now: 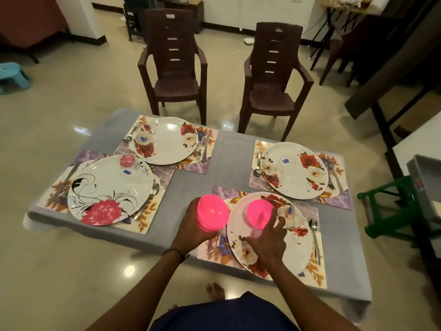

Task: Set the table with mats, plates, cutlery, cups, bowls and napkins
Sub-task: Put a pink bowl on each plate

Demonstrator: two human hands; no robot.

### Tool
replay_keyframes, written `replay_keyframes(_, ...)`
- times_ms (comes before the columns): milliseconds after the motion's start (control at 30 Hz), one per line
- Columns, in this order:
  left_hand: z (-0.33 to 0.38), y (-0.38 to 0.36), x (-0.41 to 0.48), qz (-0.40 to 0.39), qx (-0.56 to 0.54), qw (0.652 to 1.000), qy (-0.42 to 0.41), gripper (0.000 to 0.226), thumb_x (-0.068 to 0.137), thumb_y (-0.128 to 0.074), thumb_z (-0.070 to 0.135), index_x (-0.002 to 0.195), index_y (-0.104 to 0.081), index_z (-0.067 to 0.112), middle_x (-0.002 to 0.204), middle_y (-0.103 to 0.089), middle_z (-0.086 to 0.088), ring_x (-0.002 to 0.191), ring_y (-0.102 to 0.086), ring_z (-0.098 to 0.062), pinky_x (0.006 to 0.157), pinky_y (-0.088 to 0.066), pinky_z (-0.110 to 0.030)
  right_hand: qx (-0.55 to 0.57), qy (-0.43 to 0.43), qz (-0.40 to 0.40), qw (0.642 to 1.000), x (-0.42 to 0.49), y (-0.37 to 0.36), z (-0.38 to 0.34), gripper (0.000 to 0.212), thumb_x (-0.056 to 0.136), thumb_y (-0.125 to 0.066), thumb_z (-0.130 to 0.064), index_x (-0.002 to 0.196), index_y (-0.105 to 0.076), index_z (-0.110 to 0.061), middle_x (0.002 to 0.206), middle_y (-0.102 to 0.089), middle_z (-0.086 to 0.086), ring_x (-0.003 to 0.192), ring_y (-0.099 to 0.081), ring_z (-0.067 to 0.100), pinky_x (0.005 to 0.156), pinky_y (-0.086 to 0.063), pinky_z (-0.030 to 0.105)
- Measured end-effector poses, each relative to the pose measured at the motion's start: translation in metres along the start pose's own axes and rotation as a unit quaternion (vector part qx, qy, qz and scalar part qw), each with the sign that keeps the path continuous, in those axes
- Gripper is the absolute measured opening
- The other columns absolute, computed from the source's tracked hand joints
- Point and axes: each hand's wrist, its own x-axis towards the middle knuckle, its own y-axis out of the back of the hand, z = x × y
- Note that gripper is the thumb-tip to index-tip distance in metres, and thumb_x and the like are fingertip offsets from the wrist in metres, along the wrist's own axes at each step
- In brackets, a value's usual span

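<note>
**Pink bowls held over the near-right place**

Reaching forward from the near edge of the grey-clothed table (229, 163) with both bare forearms. Gripping a stack of pink bowls (212, 212) in the left hand (194, 226), with fingers wrapped round its left side and base, above the left edge of the near-right mat (318, 273). Grasping a single pink bowl (259, 213) in the right hand (269, 242), with thumb and fingers spread round its near side, over the far part of the near-right plate (296, 249). Cannot tell whether it is touching the plate, because of blur.

Just right of that bowl, a clear cup (299, 215) at the plate's far rim. Beside it, a spoon (314, 231) on the mat.

Well to the left, a pink-flower plate (107, 187) on its own mat, with cutlery on either side.

Farther back, a far-left plate (167, 142) and a far-right plate (296, 173), each on a floral mat with cutlery.

Beyond the far edge, two brown chairs (176, 68) facing the table.
</note>
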Motion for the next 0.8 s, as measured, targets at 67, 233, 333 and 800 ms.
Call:
replay_keyframes(67,-0.002,0.005,-0.005,-0.002,-0.004,1.000,-0.002,0.105,0.053,-0.092,0.051,0.139,-0.034,0.032,0.133,-0.047,0.016,0.123,-0.048,-0.002,0.095,-0.045,-0.020,0.020,0.034,0.026,0.999,-0.014,-0.004,-0.008,0.118,0.061,-0.084,-0.057,0.152,-0.022,-0.018,0.145,-0.036,0.017,0.121,-0.050,0.038,0.080,-0.058,0.046)
replay_keyframes(233,-0.007,0.027,-0.011,0.012,0.002,1.000,0.003,0.108,0.051,-0.090,0.057,0.140,-0.034,0.030,0.134,-0.047,0.013,0.124,-0.047,-0.003,0.100,-0.045,-0.022,0.216,0.140,-0.069,0.964,-0.032,0.000,-0.067,0.032,0.091,-0.061,-0.040,0.121,-0.051,-0.038,0.121,-0.062,-0.011,0.111,-0.061,0.014,0.095,-0.054,0.038)
replay_keyframes(333,-0.017,0.048,-0.018,0.030,0.009,0.999,0.020,0.113,0.051,-0.087,0.062,0.143,-0.030,0.029,0.138,-0.045,0.011,0.126,-0.046,-0.006,0.102,-0.046,-0.025,0.289,0.188,-0.116,0.931,-0.041,0.003,-0.119,0.072,0.076,-0.058,-0.077,0.134,-0.045,-0.035,0.132,-0.056,-0.013,0.114,-0.056,0.010,0.098,-0.049,0.040)
replay_keyframes(800,-0.079,0.208,-0.069,0.153,0.012,0.986,0.059,0.111,0.059,-0.086,0.055,0.147,-0.025,0.030,0.147,-0.039,0.008,0.135,-0.039,-0.009,0.111,-0.041,-0.038,0.233,0.319,-0.167,0.903,-0.122,-0.053,-0.310,0.124,0.049,-0.066,-0.090,0.152,-0.024,-0.034,0.154,-0.037,-0.008,0.136,-0.041,0.017,0.111,-0.040,0.038)
